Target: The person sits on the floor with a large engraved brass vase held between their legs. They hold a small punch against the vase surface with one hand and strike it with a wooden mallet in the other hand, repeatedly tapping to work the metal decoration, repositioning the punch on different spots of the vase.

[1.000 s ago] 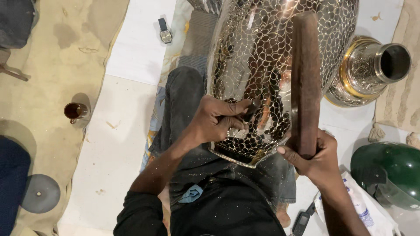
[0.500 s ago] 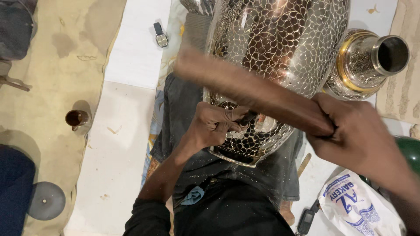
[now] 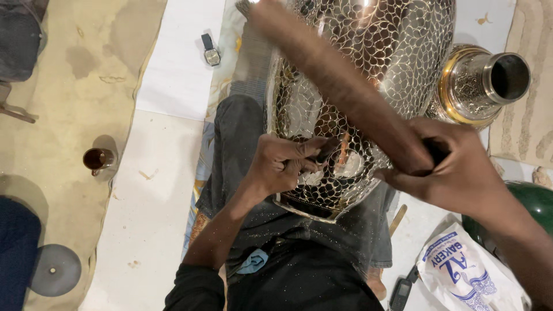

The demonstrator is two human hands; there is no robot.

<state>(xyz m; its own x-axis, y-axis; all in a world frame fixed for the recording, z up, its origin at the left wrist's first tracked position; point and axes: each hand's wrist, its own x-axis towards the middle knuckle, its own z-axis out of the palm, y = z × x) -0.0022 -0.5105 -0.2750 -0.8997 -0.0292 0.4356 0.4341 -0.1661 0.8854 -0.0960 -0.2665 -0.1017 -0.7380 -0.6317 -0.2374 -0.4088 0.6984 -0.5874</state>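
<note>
- The engraved metal vessel (image 3: pixel 368 75) lies across my lap on its side, its long axis running from the rim near my belly up and away toward the top of the view; its scale-patterned wall faces the camera.
- My left hand (image 3: pixel 285 164) rests on the vessel's lower wall, wrist bent, forearm coming up from the lower left. Its fingers are curled tight round a small dark tool (image 3: pixel 327 151), whose tip is pressed against the metal just above the rim.
- My right hand (image 3: pixel 455 170) sits to the right of the vessel's rim end, fist closed round the lower end of a long wooden mallet (image 3: pixel 340 86). I see the knuckles wrapped fully about it.
- The mallet slants over the vessel from my right fist up to the upper left, blurred along its length, so I cannot tell whether it touches the vessel.
- A second metal piece with a gold band (image 3: pixel 481 83) lies just right of the vessel, its open neck pointing right.
- A wristwatch (image 3: pixel 210 50) lies left of the vessel's far end on the white sheet.
- A small cup of dark liquid (image 3: pixel 98 158) stands well left of the vessel.
- A printed white bag (image 3: pixel 466 276) lies below and right of the vessel.
</note>
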